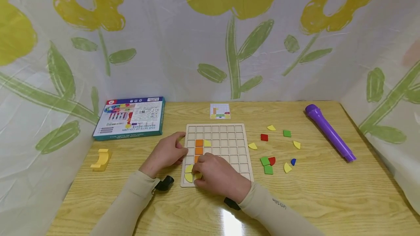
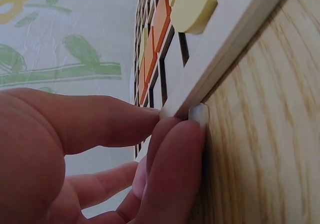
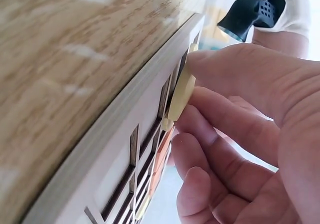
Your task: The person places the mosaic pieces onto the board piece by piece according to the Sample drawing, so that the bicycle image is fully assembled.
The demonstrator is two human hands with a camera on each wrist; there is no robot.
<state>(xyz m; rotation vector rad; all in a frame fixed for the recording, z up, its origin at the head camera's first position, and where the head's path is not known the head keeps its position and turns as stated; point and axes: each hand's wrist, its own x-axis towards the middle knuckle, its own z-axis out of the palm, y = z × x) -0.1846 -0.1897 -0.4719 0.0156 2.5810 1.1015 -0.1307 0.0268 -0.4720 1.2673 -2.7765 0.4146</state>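
On the table lies a pale wooden grid board (image 1: 226,137). My left hand (image 1: 166,153) pinches its left edge between thumb and fingers. Over the lower left cells, my right hand (image 1: 218,174) pinches a yellow quarter-circle piece (image 3: 183,94) by its edges, at the board's surface. Beside it, other yellow pieces (image 1: 188,178) sit in the lower left corner. Orange squares (image 1: 199,143) form a column above, with a yellow piece (image 1: 207,143) right of the top one. The right hand covers part of the lower rows in the head view.
Loose red, green (image 1: 287,133), yellow and blue (image 1: 293,162) pieces lie right of the board. A pattern card (image 1: 220,111) lies behind it. A purple stick-shaped object (image 1: 330,133) is far right. At left are a boxed set (image 1: 129,118) and a yellow curved block (image 1: 101,160).
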